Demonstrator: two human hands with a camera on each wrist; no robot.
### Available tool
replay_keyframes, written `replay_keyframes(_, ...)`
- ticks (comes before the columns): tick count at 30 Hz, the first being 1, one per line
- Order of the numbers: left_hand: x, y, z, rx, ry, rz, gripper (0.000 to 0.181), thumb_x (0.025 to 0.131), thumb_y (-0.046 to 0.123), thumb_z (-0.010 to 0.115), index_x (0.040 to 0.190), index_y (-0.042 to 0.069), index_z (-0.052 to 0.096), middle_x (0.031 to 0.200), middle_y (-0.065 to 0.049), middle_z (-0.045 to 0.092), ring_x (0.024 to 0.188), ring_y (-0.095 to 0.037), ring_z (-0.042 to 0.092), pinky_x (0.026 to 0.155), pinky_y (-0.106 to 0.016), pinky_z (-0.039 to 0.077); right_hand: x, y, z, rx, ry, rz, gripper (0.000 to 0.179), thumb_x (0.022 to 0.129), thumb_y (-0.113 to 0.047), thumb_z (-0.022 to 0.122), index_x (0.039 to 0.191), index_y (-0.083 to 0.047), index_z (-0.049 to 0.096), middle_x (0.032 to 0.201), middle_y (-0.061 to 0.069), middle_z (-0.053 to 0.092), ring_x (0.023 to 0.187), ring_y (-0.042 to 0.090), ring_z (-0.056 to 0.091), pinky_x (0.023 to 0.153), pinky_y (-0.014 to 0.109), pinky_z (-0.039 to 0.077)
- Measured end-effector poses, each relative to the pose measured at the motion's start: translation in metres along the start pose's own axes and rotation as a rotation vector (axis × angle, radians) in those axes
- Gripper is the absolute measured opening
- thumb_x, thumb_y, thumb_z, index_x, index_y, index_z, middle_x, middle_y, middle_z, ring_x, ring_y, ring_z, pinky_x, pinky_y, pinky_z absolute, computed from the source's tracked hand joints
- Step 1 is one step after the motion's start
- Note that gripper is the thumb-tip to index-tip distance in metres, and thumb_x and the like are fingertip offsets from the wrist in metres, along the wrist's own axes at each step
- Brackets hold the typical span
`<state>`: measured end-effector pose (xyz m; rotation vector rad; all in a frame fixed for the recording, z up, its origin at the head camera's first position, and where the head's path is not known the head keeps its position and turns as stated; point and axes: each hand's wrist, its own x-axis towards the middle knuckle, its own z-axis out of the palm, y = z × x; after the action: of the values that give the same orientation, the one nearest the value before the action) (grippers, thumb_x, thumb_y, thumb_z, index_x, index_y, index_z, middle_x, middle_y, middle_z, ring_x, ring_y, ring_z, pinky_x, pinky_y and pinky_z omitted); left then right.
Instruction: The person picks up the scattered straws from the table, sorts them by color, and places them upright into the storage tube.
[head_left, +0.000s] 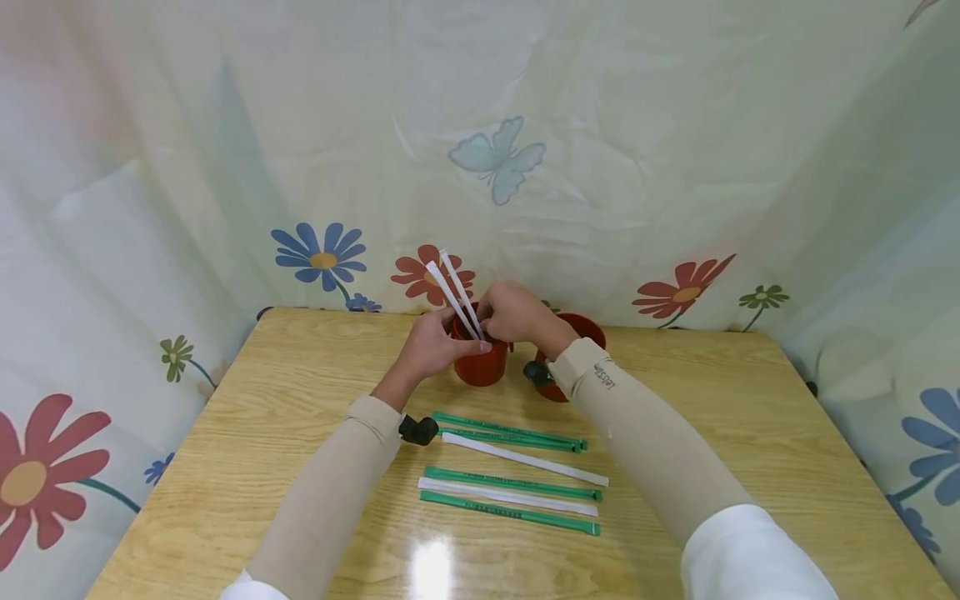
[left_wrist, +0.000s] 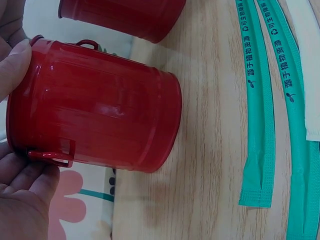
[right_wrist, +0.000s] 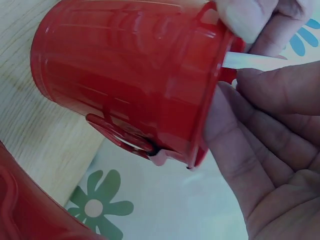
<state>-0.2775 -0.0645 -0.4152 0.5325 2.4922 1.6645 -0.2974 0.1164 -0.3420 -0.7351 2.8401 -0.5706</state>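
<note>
left hand (head_left: 429,346) grips red cup (head_left: 480,360) | right hand (head_left: 512,313) pinches white straws (head_left: 454,292) at rim | risk: push sideways, cup tips on desk (head_left: 712,400)

— Where does your head camera sit?

— Above and behind your arms, looking forward and down along the table (head_left: 300,392) to the flowered cloth (head_left: 225,167) at its far edge. It is the far view and takes in both forearms.

— And your left wrist camera?

— Very near, rolled sideways, facing the side of the red bucket (left_wrist: 100,120) with the green wrapped straws (left_wrist: 260,125) beyond it.

— Your right wrist one?

— Closer yet, facing the same red bucket (right_wrist: 130,75) at its rim, from the opposite side.

— What do they share?

— That red bucket (head_left: 480,362), mid-table in your head view; the left wrist and head views also share the green wrapped straws (head_left: 510,433).
</note>
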Motion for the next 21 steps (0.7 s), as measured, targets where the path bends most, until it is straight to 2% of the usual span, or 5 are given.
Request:
replay_keyframes(4, -0.001, 0.001, 0.001, -0.007, -0.001, -0.001, 0.056, 0.087, 0.031, 0.086, 0.139, 0.021, 0.065, 0.127, -0.001, 0.072, 0.119, -0.025, 0.066, 0.100, -0.044, 0.058, -0.004, -0.002, -0.003, 0.006, 0.025, -0.009, 0.018, 0.096, -0.007, 0.065, 0.096, -0.003, 0.083, 0.085, 0.007, 0.079, 0.064, 0.017, 0.061, 0.059, 0.025, 0.052)
replay_keyframes(10, -0.001, 0.001, 0.002, -0.013, -0.007, 0.007, 0.056, 0.087, 0.030, 0.086, 0.139, 0.021, 0.065, 0.127, -0.001, 0.073, 0.118, -0.024, 0.067, 0.100, -0.043, 0.059, -0.013, -0.005, -0.005, 0.050, 0.059, -0.042, 0.017, 0.095, -0.005, 0.067, 0.099, -0.001, 0.082, 0.089, 0.010, 0.079, 0.063, 0.017, 0.060, 0.058, 0.025, 0.050)
replay_keyframes(16, 0.001, 0.000, 0.001, 0.009, -0.009, 0.007, 0.054, 0.088, 0.031, 0.086, 0.136, 0.020, 0.067, 0.122, -0.002, 0.073, 0.114, -0.024, 0.066, 0.095, -0.040, 0.059, -0.027, -0.009, -0.006, 0.138, 0.090, -0.086, 0.014, 0.094, -0.003, 0.069, 0.099, 0.001, 0.081, 0.087, 0.010, 0.078, 0.065, 0.018, 0.060, 0.058, 0.026, 0.050)
replay_keyframes(21, 0.003, -0.001, 0.000, 0.027, 0.010, 0.040, 0.065, 0.087, 0.029, 0.087, 0.146, 0.021, 0.061, 0.129, -0.004, 0.072, 0.119, -0.025, 0.065, 0.098, -0.043, 0.059, -0.048, -0.013, -0.005, 0.230, 0.097, -0.123, 0.009, 0.092, -0.001, 0.073, 0.095, -0.001, 0.081, 0.088, 0.010, 0.079, 0.068, 0.018, 0.060, 0.061, 0.028, 0.050)
